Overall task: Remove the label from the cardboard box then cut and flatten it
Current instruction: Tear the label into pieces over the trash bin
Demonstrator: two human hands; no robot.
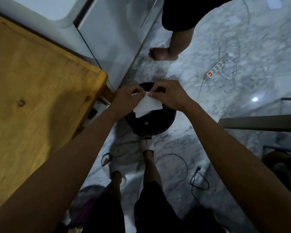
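A white paper label (148, 105) hangs between both hands, straight above a round black bin (165, 121) on the floor. My left hand (127, 98) pinches the label's upper left corner. My right hand (170, 95) pinches the top edge right beside it, fingertips almost touching. The lower part of the label droops over the bin's opening, which holds scraps. No cardboard box is in view.
A wooden table (37, 91) fills the left side. Another person's bare leg and foot (165, 53) stand beyond the bin. A power strip (216, 68) and loose cables (198, 180) lie on the marble floor. A dark shelf edge (259, 123) juts in at right.
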